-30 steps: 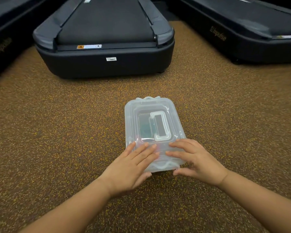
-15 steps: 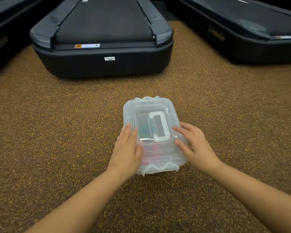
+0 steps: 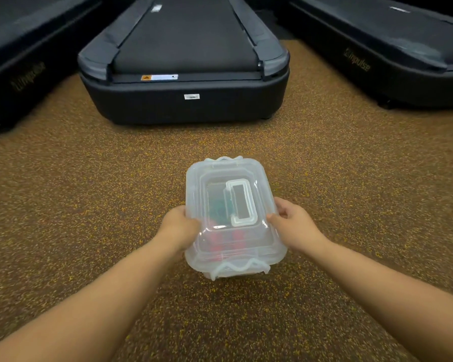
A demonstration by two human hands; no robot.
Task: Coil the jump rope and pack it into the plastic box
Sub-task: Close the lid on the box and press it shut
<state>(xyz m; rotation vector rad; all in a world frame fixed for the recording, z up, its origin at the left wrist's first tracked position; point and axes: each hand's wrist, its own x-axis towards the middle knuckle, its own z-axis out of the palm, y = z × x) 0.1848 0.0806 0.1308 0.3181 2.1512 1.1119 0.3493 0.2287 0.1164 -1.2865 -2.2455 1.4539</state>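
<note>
Plastic box point(image 3: 233, 212), lid on, on floor point(image 3: 89, 205). I see left hand point(image 3: 177, 227) gripping its 9 o'clock side, right hand point(image 3: 296, 227) gripping 3 o'clock side.

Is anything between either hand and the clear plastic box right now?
Nothing visible. The left hand and right hand each grip a long side of the translucent lidded plastic box, skin against plastic. Blurred red and green shapes show through the closed lid; the speckled brown floor around it is bare.

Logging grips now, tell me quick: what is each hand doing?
Left hand: closed on the plastic box, left side.
Right hand: closed on the box's right side.
</note>
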